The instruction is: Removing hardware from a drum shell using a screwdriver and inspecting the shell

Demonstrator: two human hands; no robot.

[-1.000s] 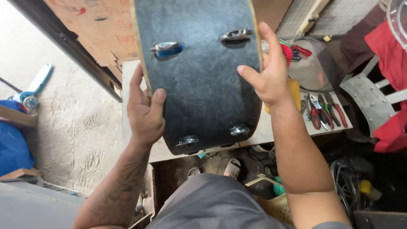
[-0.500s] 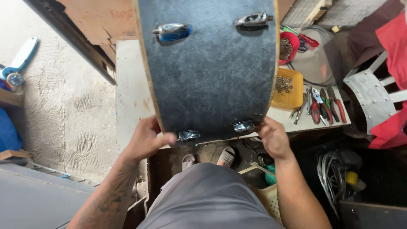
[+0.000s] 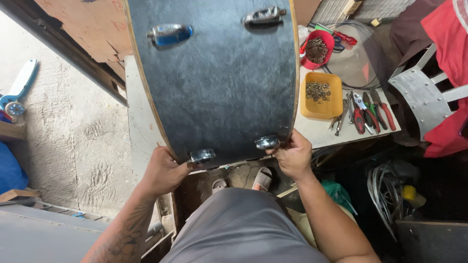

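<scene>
While I am watching through the head camera, I am seeing a large drum shell (image 3: 219, 83) filling the upper middle of the view, its curved side wrapped in a scuffed, dark grey-black covering with pale wooden edges showing along both rims. It is standing over a pale worktop (image 3: 139, 122), and I cannot tell whether it is resting there or being carried. Four shiny metal lugs are sitting on the wrap, two far ones and two near ones. My left hand (image 3: 163, 170) is curling closed around the shell's near left edge, fingers pressing beside the near left lug (image 3: 202, 156). My right hand (image 3: 292, 157) is closing on the near right edge, fingertips touching the near right lug (image 3: 267, 142). Just beside the shell on the right, a square yellow plastic tray (image 3: 321, 104) is holding small brownish metal parts, and a red bowl (image 3: 319, 51) behind it is holding more. Pliers with red handles (image 3: 368, 112) are lying near the tray. A rough concrete floor (image 3: 63, 126) is spreading out on the left, and grey cloth is covering my lap below.
</scene>
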